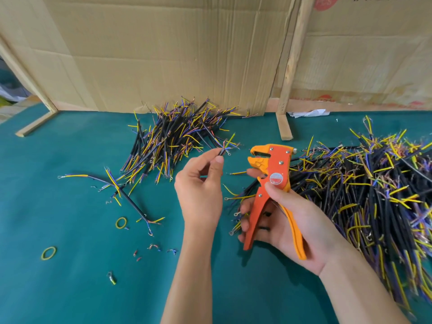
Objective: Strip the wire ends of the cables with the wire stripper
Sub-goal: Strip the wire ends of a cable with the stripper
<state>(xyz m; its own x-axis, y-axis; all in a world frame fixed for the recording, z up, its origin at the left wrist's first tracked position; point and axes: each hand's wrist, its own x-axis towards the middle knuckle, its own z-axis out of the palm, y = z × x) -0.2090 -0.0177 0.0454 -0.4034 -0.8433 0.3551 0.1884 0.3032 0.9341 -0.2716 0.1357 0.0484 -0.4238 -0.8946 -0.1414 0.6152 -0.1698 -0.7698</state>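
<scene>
Nearest to the camera, the right hand (289, 220) holds the wire stripper (272, 190) with its orange handles lying across the palm and the thumb pressing on the body near the round label. The fingers curl around the lower handle, but the handles are spread and the jaws stand open, so nothing is being cut at this moment. Just to the left, the left hand (201, 185) pinches one short black cable (223, 150) between thumb and forefinger, its fanned coloured ends pointing toward the jaws but apart from them — the wire is not yet inserted.

On the green bench (70, 288) by the left forearm lie small scraps of insulation (154, 247), two yellow rubber bands (121, 222) and a few loose cables (126, 195).

Further away, at the right, a large heap of cables (374, 195) spreads over the bench; behind the left hand, against the cardboard wall (163, 54), lies a smaller pile (177, 134).

I judge that the smaller pile is the finished one, though whether its ends are bare is too fine to tell. If this is right, the work is in progress but far from the end — the big heap at the right probably still waits, and the cable in the fingers is the next one to strip.
</scene>
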